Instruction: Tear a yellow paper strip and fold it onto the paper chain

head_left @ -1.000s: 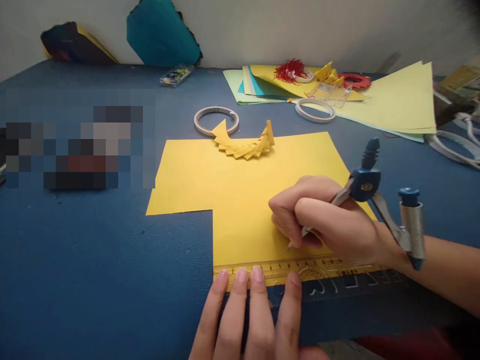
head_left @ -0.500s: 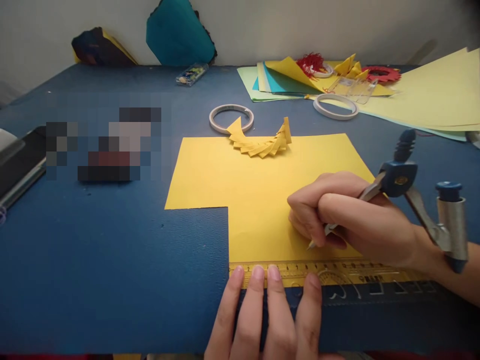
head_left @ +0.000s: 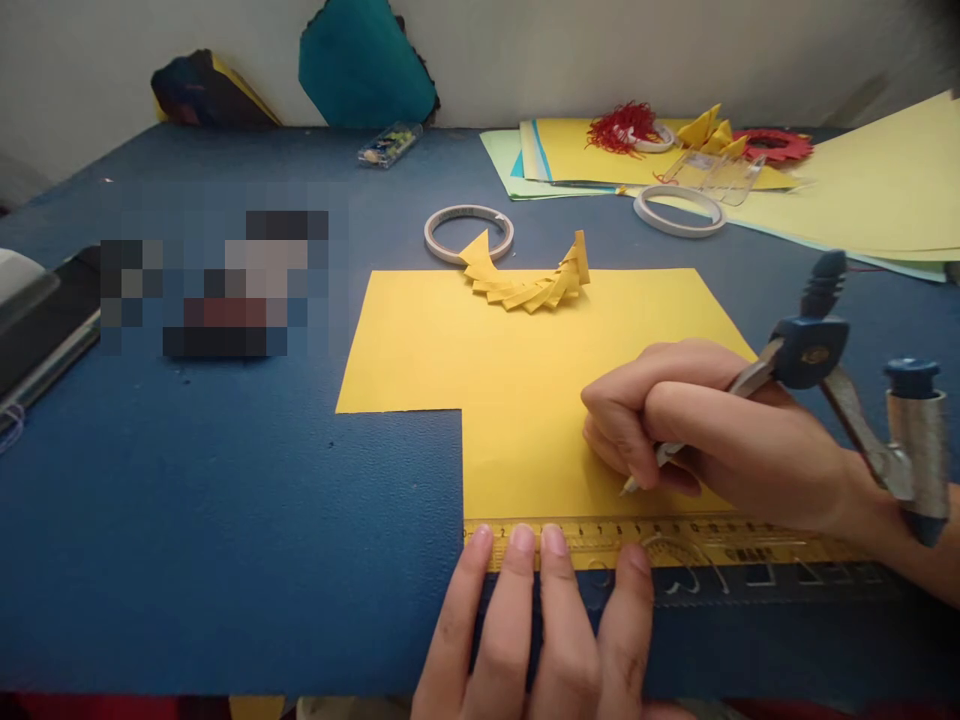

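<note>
A sheet of yellow paper with a notch cut from its near left corner lies on the blue table. Along its near edge lies a clear plastic ruler. My left hand rests on the ruler, fingers spread and pressing it down. My right hand is closed around one leg of a compass, its point just above or touching the paper near the ruler; I cannot tell which. The other compass leg sticks out past my wrist. A folded yellow paper chain curves over the paper's far edge.
A tape roll sits behind the paper, another tape roll farther right. Coloured sheets, red tassels and a red paper ring lie at the back right. A small clear case is near the wall. At left is a dark device.
The whole view has shifted slightly, with things appearing a little to the right. A yellow sheet's raised corner at the back now lies flatter. Both hands keep their hold.
</note>
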Motion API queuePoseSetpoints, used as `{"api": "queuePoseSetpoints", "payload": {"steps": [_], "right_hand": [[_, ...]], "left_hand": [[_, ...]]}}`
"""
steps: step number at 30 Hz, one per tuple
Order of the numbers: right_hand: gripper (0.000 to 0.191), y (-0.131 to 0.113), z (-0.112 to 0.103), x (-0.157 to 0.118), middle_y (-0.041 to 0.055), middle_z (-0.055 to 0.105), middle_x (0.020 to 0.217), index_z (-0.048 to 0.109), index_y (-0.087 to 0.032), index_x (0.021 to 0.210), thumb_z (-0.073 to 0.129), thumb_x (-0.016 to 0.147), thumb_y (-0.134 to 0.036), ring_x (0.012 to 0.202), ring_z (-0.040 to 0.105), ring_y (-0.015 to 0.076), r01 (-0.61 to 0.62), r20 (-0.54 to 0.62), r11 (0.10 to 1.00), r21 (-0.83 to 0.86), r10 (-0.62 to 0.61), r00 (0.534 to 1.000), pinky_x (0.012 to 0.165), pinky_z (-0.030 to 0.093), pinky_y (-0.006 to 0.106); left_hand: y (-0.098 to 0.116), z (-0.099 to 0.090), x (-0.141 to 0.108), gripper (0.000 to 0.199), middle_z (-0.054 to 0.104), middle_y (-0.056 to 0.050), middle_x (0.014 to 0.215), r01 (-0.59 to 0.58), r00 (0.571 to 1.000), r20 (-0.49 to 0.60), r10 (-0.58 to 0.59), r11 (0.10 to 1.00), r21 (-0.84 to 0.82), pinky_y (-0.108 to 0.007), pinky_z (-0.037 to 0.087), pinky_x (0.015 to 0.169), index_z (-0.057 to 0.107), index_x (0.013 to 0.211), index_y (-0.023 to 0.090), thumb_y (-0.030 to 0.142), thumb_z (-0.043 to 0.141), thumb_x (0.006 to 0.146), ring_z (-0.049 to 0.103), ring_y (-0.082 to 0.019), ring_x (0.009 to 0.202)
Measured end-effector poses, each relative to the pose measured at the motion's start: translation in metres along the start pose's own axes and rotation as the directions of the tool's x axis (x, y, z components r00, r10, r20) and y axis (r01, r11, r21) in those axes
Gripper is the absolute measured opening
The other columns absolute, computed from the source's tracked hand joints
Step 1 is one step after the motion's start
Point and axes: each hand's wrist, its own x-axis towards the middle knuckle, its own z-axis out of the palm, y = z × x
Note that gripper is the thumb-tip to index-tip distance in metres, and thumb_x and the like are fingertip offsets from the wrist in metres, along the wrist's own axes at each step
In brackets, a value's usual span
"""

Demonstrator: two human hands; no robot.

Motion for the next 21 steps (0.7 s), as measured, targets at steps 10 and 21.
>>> {"api": "queuePoseSetpoints", "payload": {"steps": [10, 21], "right_hand": [[0.032, -0.0042, 0.0, 0.0024, -0.0029, 0.036, 0.043, 0.036, -0.018, 0.047, 0.032, 0.077, -0.008, 0.04, 0.034, 0.0072, 0.003, 0.029, 1.0, -0.014, -0.003, 1.0, 0.036, 0.026, 0.019], [0.029, -0.0065, 0.0002, 0.0046, -0.0032, 0.037, 0.044, 0.034, -0.018, 0.047, 0.032, 0.073, -0.006, 0.04, 0.034, 0.0065, 0.094, 0.068, 0.985, -0.145, -0.085, 0.994, 0.039, 0.028, 0.019]], "left_hand": [[-0.0015, -0.0004, 0.001, 0.048, 0.061, -0.003, 0.093, -0.006, 1.0, 0.005, 0.006, 1.0, -0.024, -0.036, 0.04, 0.099, 0.064, 0.107, 0.026, 0.055, 0.031, 0.088, 0.057, -0.017, 0.092], [-0.0053, -0.004, 0.0021, 0.048, 0.061, -0.003, 0.093, -0.033, 0.998, 0.045, 0.034, 0.999, -0.016, -0.036, 0.04, 0.1, 0.063, 0.108, 0.026, 0.056, 0.032, 0.087, 0.057, -0.016, 0.092]]}}
